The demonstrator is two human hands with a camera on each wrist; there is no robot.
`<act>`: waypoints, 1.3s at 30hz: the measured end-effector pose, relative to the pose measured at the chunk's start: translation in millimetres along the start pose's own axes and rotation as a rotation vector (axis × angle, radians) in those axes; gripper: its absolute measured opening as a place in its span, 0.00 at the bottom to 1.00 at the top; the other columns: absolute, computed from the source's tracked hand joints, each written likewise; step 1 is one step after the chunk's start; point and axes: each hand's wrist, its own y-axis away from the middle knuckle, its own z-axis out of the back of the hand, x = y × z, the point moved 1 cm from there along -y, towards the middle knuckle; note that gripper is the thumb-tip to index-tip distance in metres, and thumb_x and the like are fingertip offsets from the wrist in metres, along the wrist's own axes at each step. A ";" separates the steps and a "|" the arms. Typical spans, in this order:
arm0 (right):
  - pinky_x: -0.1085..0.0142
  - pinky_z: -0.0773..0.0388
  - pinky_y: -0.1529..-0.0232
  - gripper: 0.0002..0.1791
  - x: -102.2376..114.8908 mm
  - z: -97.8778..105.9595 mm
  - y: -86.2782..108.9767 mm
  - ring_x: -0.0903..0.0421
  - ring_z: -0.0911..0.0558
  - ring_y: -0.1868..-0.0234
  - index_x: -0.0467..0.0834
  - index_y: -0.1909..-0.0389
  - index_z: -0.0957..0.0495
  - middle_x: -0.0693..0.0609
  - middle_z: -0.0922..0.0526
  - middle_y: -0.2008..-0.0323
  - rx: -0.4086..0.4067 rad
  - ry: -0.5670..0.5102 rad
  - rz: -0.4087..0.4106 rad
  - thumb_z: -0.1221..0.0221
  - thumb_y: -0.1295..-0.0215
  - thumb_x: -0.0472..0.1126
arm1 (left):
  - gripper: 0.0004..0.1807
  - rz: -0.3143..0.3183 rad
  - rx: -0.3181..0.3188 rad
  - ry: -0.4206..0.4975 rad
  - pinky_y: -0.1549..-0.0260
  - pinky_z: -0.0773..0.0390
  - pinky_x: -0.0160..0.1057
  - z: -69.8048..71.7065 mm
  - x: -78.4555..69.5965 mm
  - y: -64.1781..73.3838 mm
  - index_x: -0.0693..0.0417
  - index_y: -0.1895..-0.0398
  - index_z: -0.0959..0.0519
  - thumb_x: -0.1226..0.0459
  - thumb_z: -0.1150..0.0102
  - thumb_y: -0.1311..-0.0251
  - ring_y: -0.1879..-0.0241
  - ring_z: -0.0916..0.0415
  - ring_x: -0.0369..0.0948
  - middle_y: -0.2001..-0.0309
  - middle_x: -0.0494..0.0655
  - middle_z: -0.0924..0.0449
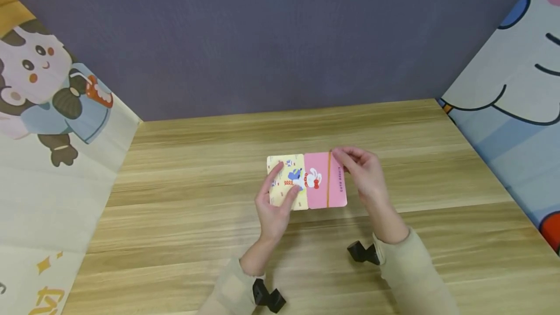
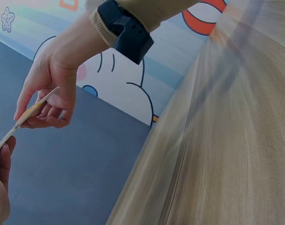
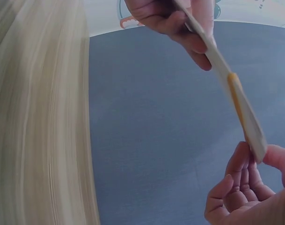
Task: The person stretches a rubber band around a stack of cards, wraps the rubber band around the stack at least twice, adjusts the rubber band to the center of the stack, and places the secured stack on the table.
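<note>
Sleeves lead to hands holding an illegibly lettered notebook

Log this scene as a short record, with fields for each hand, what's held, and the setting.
Left hand: holds the yellow panel, thumb across its front
Right hand: pinches the pink panel near its top edge
Panels: side by side, raised above the table
Band: orange, across the pink panel
Artwork: white rabbit on pink
Backdrop: dark blue-grey wall
</note>
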 end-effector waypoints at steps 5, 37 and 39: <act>0.68 0.21 0.70 0.15 65.4 -21.9 20.7 0.51 0.22 0.68 0.36 0.62 0.21 0.43 0.19 0.66 0.012 -0.007 -0.057 0.37 0.48 0.41 | 0.27 0.011 0.018 0.044 0.52 0.26 0.39 -0.6 0.6 1.7 0.71 0.47 0.33 0.77 0.40 0.55 0.49 0.30 0.48 0.46 0.58 0.31; 0.74 0.23 0.77 0.03 154.5 -59.8 49.4 0.62 0.23 0.77 0.43 0.70 0.22 0.55 0.20 0.77 0.063 -0.046 -0.213 0.40 0.45 0.38 | 0.28 -0.009 0.023 0.054 0.53 0.26 0.40 -1.3 -0.3 1.1 0.71 0.47 0.33 0.78 0.40 0.57 0.49 0.30 0.49 0.46 0.59 0.30; 0.75 0.23 0.76 0.03 155.9 -58.6 49.8 0.62 0.24 0.77 0.42 0.70 0.22 0.56 0.20 0.77 0.071 -0.029 -0.190 0.40 0.45 0.37 | 0.28 -0.017 0.020 0.046 0.52 0.26 0.40 -0.6 -0.8 0.2 0.72 0.48 0.33 0.78 0.40 0.57 0.48 0.31 0.49 0.47 0.60 0.30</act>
